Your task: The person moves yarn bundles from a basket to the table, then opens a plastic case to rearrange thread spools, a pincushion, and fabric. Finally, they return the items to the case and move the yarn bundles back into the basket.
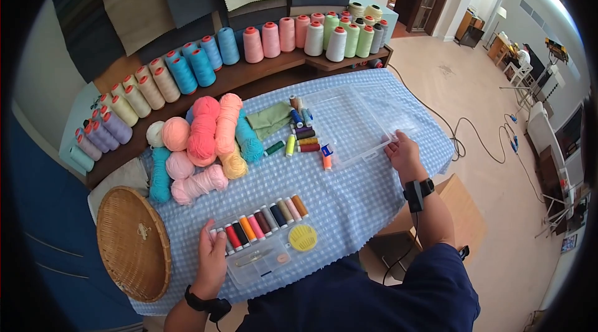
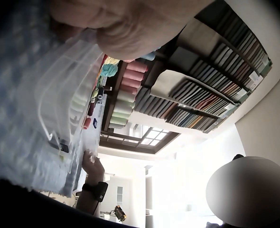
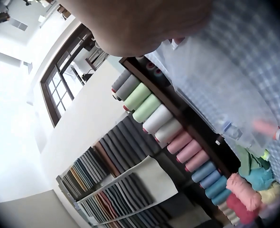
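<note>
In the head view, a sewing box (image 1: pixel 256 265) at seven o'clock on the counter (image 1: pixel 355 207), filled with thread spools (image 1: pixel 255 225) and a yellow disc (image 1: pixel 303 238), is gripped at its side by the left hand (image 1: pixel 213 258). At two o'clock, a clear case (image 1: pixel 355 121) is pinched at its corner by the right hand (image 1: pixel 405 154). In the left wrist view, the sewing box is blurred below the fingers. In the right wrist view, the clear case is partly hidden by the palm.

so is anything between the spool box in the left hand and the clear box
Yes, at the far end: an orange spool and a small blue item sit at the near left corner of the clear box. Between them and the spool box, only checked cloth shows.
</note>
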{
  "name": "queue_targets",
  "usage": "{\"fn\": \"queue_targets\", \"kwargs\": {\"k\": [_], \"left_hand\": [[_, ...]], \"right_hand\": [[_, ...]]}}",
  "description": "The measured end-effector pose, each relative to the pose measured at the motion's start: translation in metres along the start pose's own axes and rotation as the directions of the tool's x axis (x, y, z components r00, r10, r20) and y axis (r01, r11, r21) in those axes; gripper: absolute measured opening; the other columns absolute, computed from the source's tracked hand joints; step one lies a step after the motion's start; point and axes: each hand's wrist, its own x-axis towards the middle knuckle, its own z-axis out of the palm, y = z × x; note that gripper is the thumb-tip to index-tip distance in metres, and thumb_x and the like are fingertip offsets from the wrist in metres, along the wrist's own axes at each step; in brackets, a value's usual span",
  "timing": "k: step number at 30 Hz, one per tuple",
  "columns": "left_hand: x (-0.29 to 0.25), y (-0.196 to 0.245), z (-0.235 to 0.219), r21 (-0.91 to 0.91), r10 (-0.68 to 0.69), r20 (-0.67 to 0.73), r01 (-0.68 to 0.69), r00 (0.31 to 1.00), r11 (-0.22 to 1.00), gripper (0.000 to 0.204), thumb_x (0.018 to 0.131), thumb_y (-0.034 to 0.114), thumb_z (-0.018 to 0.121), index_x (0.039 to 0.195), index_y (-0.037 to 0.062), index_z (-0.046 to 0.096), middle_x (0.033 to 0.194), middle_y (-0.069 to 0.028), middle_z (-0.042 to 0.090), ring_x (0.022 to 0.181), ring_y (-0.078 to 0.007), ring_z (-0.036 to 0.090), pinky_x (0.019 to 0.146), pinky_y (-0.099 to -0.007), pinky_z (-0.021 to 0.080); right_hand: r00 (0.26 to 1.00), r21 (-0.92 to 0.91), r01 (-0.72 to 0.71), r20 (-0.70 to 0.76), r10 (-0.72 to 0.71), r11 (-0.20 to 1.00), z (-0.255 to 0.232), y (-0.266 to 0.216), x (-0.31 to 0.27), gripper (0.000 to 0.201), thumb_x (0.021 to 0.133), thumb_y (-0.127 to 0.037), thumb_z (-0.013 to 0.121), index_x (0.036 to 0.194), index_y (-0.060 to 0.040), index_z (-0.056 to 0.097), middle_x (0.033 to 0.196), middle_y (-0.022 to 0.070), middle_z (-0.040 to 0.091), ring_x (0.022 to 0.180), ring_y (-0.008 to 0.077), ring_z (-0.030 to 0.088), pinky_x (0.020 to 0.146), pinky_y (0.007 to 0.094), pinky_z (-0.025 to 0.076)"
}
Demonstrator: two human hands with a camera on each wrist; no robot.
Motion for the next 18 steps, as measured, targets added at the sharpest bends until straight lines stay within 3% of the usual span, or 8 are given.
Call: {"fn": "queue_targets", "kwargs": {"k": [2, 7, 9, 10, 11, 14, 15, 18], "left_hand": [[-0.003, 0.004, 0.001, 0.004, 0.001, -0.009, -0.001, 1.0, 1.0, 0.051, 0.116, 0.016, 0.054, 0.16, -0.0045, 0.038, 0.133, -0.009, 0.06, 0.116, -0.0107, 0.058, 0.106, -0.0277, 0.049], [-0.008, 0.001, -0.008, -0.028, -0.017, 0.004, 0.017, 1.0, 0.999, 0.052, 0.116, 0.015, 0.055, 0.161, -0.0038, 0.037, 0.133, -0.0079, 0.06, 0.116, -0.0101, 0.058, 0.107, -0.0278, 0.048], [-0.013, 0.01, -0.009, -0.07, -0.032, -0.004, 0.032, 0.999, 0.997, 0.051, 0.116, 0.014, 0.055, 0.161, -0.003, 0.039, 0.131, -0.0068, 0.061, 0.116, -0.01, 0.058, 0.106, -0.0277, 0.048], [-0.016, 0.014, -0.01, -0.075, -0.037, -0.007, 0.037, 0.999, 0.996, 0.051, 0.116, 0.014, 0.055, 0.161, -0.003, 0.039, 0.131, -0.0068, 0.061, 0.116, -0.01, 0.058, 0.106, -0.0277, 0.048], [-0.02, 0.02, -0.012, -0.091, -0.049, -0.032, 0.046, 0.998, 0.995, 0.05, 0.116, 0.013, 0.054, 0.161, -0.0024, 0.041, 0.13, -0.0062, 0.061, 0.115, -0.0094, 0.058, 0.105, -0.0272, 0.048], [-0.034, 0.044, -0.022, -0.1, -0.052, -0.06, 0.046, 0.997, 0.994, 0.049, 0.115, 0.012, 0.054, 0.161, -0.0012, 0.043, 0.129, -0.0049, 0.061, 0.113, -0.0084, 0.058, 0.103, -0.0265, 0.048], [-0.04, 0.054, -0.025, -0.09, -0.042, -0.056, 0.036, 0.998, 0.995, 0.049, 0.115, 0.012, 0.054, 0.161, -0.0007, 0.044, 0.128, -0.0042, 0.061, 0.113, -0.0078, 0.058, 0.102, -0.0261, 0.048], [-0.049, 0.071, -0.036, -0.104, -0.001, -0.124, -0.012, 0.992, 0.994, 0.049, 0.116, 0.014, 0.053, 0.162, -0.0004, 0.044, 0.127, -0.0021, 0.062, 0.111, -0.0067, 0.058, 0.101, -0.0262, 0.049]], "right_hand": [[1.0, 0.005, -0.01, 0.0, 0.01, 1.0, 0.004, -0.001, 0.004, 0.036, 0.111, -0.026, 0.062, 0.13, 0.0039, 0.056, 0.124, 0.0181, 0.064, 0.114, 0.0358, 0.071, 0.095, 0.0468, 0.061], [0.954, 0.161, 0.293, -0.113, -0.278, 0.942, -0.016, -0.029, -0.006, 0.035, 0.104, -0.022, 0.062, 0.129, 0.0035, 0.057, 0.115, 0.0156, 0.061, 0.104, 0.0363, 0.071, 0.091, 0.0545, 0.063], [0.926, 0.086, 0.37, -0.11, -0.36, 0.925, -0.026, -0.047, -0.022, 0.034, 0.101, -0.023, 0.065, 0.123, 0.0028, 0.061, 0.11, 0.0133, 0.059, 0.102, 0.0356, 0.07, 0.089, 0.053, 0.064], [0.919, 0.036, 0.382, -0.12, -0.376, 0.923, -0.017, -0.058, -0.042, 0.032, 0.101, -0.026, 0.066, 0.117, 0.0015, 0.064, 0.105, 0.0103, 0.058, 0.094, 0.0281, 0.068, 0.082, 0.0478, 0.064], [0.92, 0.03, 0.381, -0.115, -0.376, 0.924, -0.017, -0.065, -0.052, 0.032, 0.101, -0.026, 0.066, 0.117, 0.0015, 0.064, 0.105, 0.0103, 0.058, 0.094, 0.0281, 0.068, 0.082, 0.0478, 0.064], [0.91, -0.222, 0.411, 0.151, -0.385, 0.884, -0.01, -0.071, -0.09, 0.031, 0.103, -0.033, 0.066, 0.108, -0.0021, 0.07, 0.088, 0.0007, 0.057, 0.073, 0.0112, 0.054, 0.068, 0.0323, 0.055], [0.911, -0.225, 0.409, 0.16, -0.381, 0.884, -0.012, -0.064, -0.091, 0.031, 0.103, -0.033, 0.066, 0.108, -0.0021, 0.07, 0.088, 0.0007, 0.057, 0.073, 0.0112, 0.054, 0.068, 0.0323, 0.055], [0.887, -0.408, 0.373, 0.419, -0.191, 0.833, -0.002, -0.04, -0.1, 0.032, 0.108, -0.033, 0.061, 0.096, -0.0048, 0.072, 0.075, -0.0031, 0.057, 0.064, 0.0097, 0.054, 0.061, 0.0275, 0.051]]}}
